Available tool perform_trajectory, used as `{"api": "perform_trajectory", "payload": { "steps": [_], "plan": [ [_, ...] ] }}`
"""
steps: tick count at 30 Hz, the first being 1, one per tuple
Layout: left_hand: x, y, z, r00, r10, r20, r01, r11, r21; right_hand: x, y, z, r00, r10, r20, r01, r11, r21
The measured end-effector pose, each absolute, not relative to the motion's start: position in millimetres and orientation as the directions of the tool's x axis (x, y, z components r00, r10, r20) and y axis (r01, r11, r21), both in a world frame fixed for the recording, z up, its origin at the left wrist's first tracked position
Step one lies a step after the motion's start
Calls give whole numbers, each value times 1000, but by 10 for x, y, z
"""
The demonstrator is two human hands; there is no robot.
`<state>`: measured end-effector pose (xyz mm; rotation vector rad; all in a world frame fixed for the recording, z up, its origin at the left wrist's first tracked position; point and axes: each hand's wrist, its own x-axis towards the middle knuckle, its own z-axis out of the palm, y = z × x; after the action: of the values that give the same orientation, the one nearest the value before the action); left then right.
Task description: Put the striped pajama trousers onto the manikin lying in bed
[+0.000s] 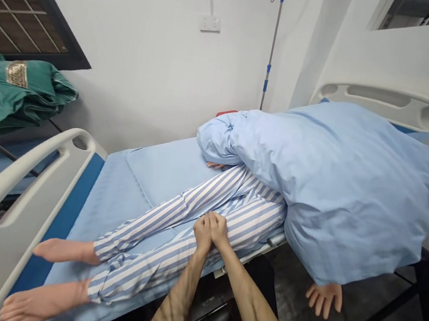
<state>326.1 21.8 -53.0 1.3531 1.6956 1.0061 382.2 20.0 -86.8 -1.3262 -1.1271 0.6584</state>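
Observation:
A lying figure in blue-and-white striped pyjamas (191, 217) stretches along a hospital bed, its bare feet (57, 249) towards the near left. A light blue quilt (342, 188) covers its upper body. My left hand (201, 234) and my right hand (219, 229) press together on the striped trouser legs, fingers overlapping, and I cannot tell whether they grip the cloth. A limp hand of the figure (323, 300) hangs from under the quilt at the bed's near side. Another of its hands (214, 165) shows between quilt and trousers.
A white bed rail (13, 191) runs along the left side and a white headboard (389, 108) stands at the right end. An IV pole (272, 49) and a wall socket (210, 23) are behind the bed. Folded green cloth (6, 90) lies far left.

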Motion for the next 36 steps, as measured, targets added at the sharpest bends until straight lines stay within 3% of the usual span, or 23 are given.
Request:
{"api": "perform_trajectory", "payload": {
  "steps": [6,13,19,28,36],
  "plan": [
    [3227,158,-489,-166,984,-66,463,137,876,3833,188,-783,347,915,205,183,148,-972],
    [3259,141,-463,-80,995,-64,516,97,851,4129,86,-507,132,954,268,403,196,-894],
    [3250,123,-502,-116,992,-41,491,93,866,4164,95,-689,207,939,274,550,120,-826],
    [3419,268,-424,-58,998,-34,408,55,911,4197,149,-706,325,898,297,361,173,-917],
    [3420,163,-523,-45,997,68,533,-34,846,4149,139,-829,347,886,306,372,169,-913]
  ]
}}
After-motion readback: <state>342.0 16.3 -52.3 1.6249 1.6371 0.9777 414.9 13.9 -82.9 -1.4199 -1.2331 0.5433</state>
